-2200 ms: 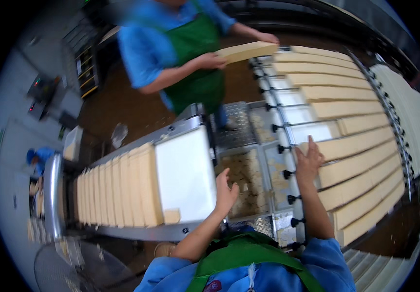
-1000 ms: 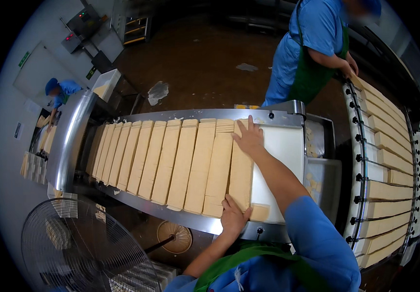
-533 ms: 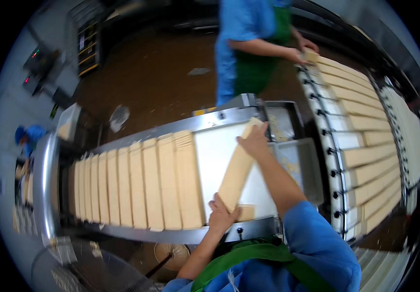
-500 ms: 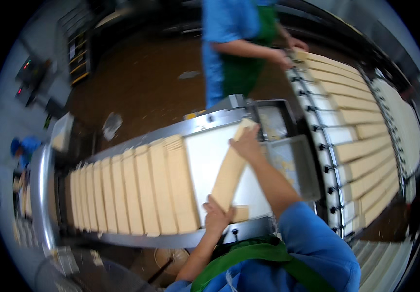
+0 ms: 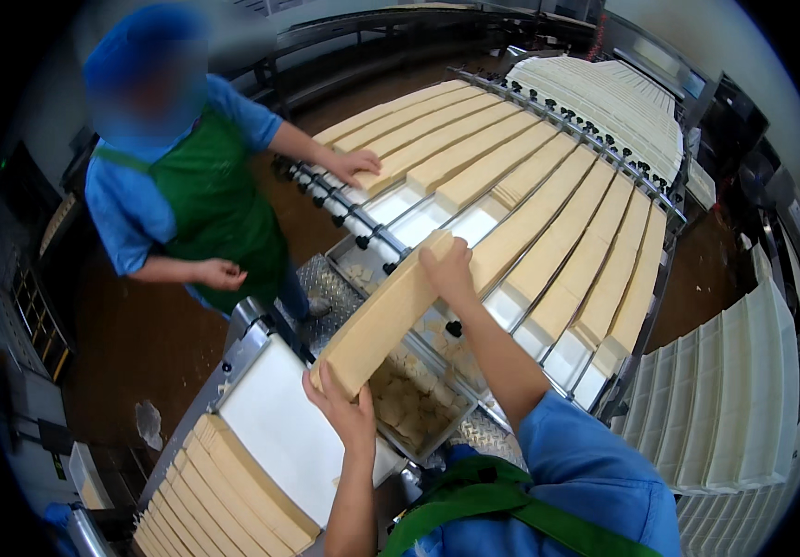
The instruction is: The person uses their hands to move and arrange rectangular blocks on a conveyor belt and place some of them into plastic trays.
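Note:
A long pale-yellow dough strip [image 5: 381, 320], thick and layered-looking, is held up slantwise between my two hands. My left hand [image 5: 344, 410] grips its near lower end, thumb and fingers on either side. Around the far upper end closes my right hand [image 5: 449, 271], at the edge of the wide white conveyor [image 5: 406, 227]. Beneath the strip is a metal tray [image 5: 456, 413] with dough scraps, partly covered by it. Several similar strips [image 5: 595, 251] lie in the lanes of the conveyor.
At lower left, a narrower white belt [image 5: 275, 399] carries more strips [image 5: 233, 492] side by side. A co-worker in a green apron [image 5: 214, 204] stands across, one hand [image 5: 355, 165] on the conveyor's strips. Black knobs and rails line the conveyor. White ribbed trays [image 5: 711, 399] stand at right.
My view has swung right toward the wide conveyor. The strip held in both hands has come off the narrower belt and is now above the scrap trays, beside the conveyor.

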{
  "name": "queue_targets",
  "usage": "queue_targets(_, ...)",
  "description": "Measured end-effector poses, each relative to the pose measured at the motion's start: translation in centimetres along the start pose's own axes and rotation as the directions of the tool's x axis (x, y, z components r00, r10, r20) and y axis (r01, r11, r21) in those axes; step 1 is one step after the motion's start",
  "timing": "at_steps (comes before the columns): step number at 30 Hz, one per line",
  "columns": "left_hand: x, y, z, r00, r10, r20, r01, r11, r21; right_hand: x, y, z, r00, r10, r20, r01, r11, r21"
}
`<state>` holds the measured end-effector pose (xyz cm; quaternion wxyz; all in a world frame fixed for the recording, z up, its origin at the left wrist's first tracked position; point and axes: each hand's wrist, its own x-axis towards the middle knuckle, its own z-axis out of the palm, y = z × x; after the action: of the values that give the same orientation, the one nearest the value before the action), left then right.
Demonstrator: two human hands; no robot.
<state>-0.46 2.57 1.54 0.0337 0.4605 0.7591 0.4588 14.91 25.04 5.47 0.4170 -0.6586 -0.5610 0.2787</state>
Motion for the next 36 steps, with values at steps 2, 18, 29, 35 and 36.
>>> queue_targets(2,3.1,1.9,1.5,0.981,0.194,0.028,-0.192,0.98,-0.052,3.7,0.3,-1.5,0.988,0.151,0.012,-0.148,0.978,-0.144)
queue_targets(18,11.7,4.6,11.3,0.884,0.145,0.445,0.017,0.94,-0.341,19.8,8.1,-3.6,0.962,0.158,0.222,0.022,0.767,-0.642)
queue_targets(29,12.2,6.9,17.7,0.833,0.143,0.534,0.082,0.923,-0.376,21.3,12.2,-3.6,0.989,-0.144,-0.018,0.085,0.674,-0.734)
queue_targets(35,12.4,7.2,19.9,0.793,0.171,0.585,0.125,0.894,-0.43,12.2,7.7,-0.7,0.84,-0.528,0.126,0.541,0.795,-0.274)
queue_targets(36,12.3,7.3,19.4,0.798,0.143,0.585,0.174,0.875,-0.452,10.6,7.1,-0.3,0.799,-0.586,0.132,0.6,0.789,-0.133)
